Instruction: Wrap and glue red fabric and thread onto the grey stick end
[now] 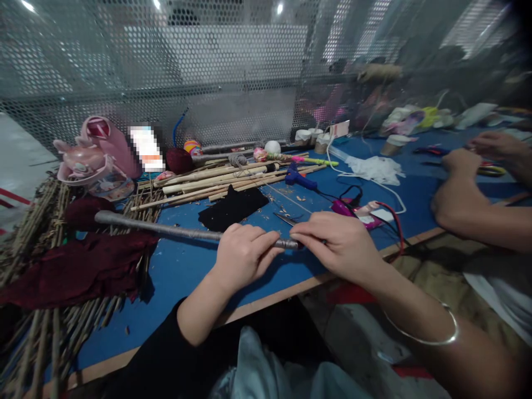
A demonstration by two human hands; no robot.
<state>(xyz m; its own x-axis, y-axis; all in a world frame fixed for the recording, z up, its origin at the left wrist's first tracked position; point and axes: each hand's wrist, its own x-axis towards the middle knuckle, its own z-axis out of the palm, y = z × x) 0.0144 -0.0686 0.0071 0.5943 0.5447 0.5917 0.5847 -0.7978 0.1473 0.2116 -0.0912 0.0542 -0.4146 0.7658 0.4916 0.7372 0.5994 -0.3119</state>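
A long grey wrapped stick lies across the blue table, its far end pointing left. My left hand is closed around the stick near its right end. My right hand pinches the very tip of the same stick with fingers pressed together. A silver bangle sits on my right forearm. Small scissors lie just behind my hands, and a black cloth piece lies beyond the stick.
Bare wooden sticks are piled at the back, with a blue glue gun. Dark red cloth covers a stick bundle at left. A pink bag stands by the mesh wall. Another person's hands work at right.
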